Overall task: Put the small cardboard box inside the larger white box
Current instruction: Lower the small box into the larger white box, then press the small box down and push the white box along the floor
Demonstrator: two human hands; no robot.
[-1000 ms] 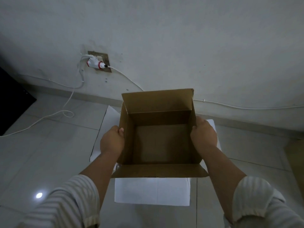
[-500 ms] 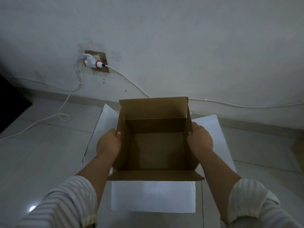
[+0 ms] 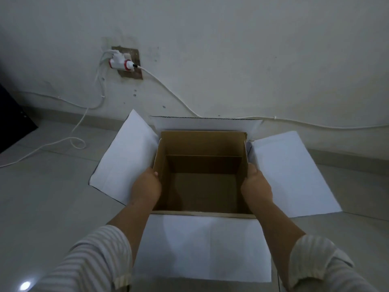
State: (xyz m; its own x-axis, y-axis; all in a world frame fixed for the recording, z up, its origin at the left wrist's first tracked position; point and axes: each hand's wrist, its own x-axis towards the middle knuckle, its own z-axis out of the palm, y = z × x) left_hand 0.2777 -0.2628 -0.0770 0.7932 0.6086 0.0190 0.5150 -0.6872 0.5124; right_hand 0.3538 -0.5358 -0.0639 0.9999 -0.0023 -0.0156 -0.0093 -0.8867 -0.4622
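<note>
An open brown cardboard box (image 3: 202,186) sits low within the mouth of the larger white box (image 3: 202,245), whose four flaps are spread outward on the floor. My left hand (image 3: 145,187) grips the cardboard box's left wall, and my right hand (image 3: 255,186) grips its right wall. The cardboard box is empty inside, its flaps upright. The white box's inner walls are almost wholly hidden by the brown box; a dark sliver shows at the right.
A wall socket with a white plug (image 3: 123,64) is on the wall at the back left, and white cables (image 3: 80,142) trail along the skirting and over the tiled floor. A dark object (image 3: 12,125) stands at the far left.
Both hands have lowered the cardboard box from above the white box down into its opening. The white box's side flaps now show fully on either side.
</note>
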